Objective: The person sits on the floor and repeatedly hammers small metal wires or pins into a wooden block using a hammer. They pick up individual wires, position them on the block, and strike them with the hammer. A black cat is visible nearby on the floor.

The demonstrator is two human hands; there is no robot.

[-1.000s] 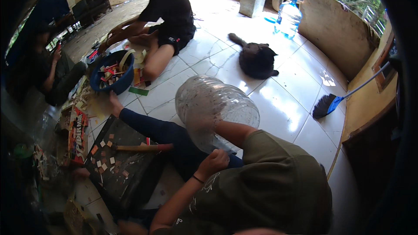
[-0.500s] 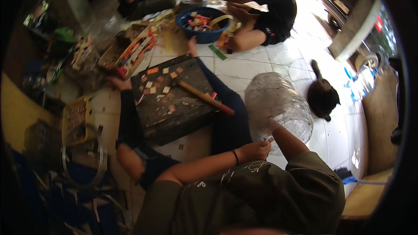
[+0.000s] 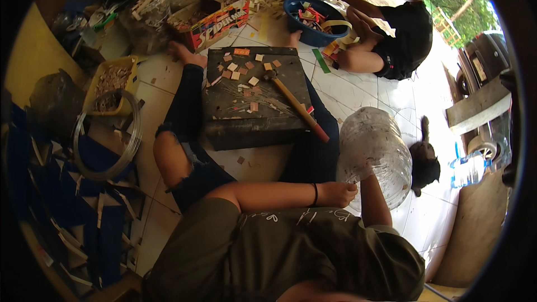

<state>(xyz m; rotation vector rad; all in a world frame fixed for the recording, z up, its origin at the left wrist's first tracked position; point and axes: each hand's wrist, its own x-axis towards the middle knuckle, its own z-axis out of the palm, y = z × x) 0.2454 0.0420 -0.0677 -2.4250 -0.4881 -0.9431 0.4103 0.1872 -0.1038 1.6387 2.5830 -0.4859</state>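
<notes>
A large clear plastic jug lies on its side on the floor by my right leg. My right hand reaches into its near end, and its fingers are blurred behind the plastic. Just beside that opening, my left hand is closed in a pinch, with anything between its fingertips too small to make out. Between my legs stands a dark block, strewn with small square brown and cream pieces and thin wire-like bits. A hammer with a wooden, red-ended handle rests across its right side.
Left of me are a coil of wire, a yellow basket of small pieces and dark blue material with pale strips. Ahead, a person sits by a blue basin of scraps. A dark-furred animal lies beyond the jug.
My view has turned, so the scene sits further left-tilted and shifted. The small brown piece seen earlier at my left fingertips no longer shows clearly. My right hand stays inside the jug.
</notes>
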